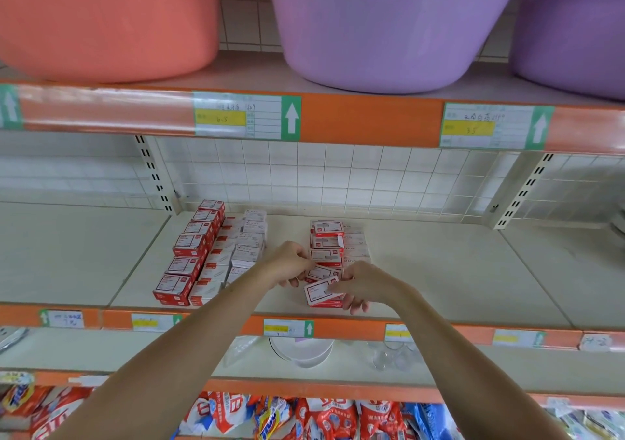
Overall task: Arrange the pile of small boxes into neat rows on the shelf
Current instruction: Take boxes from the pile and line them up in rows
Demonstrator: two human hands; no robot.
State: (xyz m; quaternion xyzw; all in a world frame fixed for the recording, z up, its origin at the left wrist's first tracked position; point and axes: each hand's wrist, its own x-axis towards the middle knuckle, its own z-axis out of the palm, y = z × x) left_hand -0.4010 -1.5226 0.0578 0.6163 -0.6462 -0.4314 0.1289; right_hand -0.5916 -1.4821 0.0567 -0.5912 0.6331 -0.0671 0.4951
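Both arms reached in over the cream shelf (439, 270); the right hand (363, 284) pinched a red-and-white small box (319, 291) at its right end, thumb on top, fingers curled beneath, the box tilted above the front of the shelf; the left hand (287, 263) sat just beside it, fingers curled against another box (321, 273), though whether it truly gripped that one I could not tell. Behind the hands a short row of red boxes (326, 241) ran toward the tiled back wall (338, 175); to the left stood neat rows, red boxes (189, 253) outermost, white boxes (236, 250) beside them. Above sat an orange basin (108, 20) and a purple basin (389, 26).
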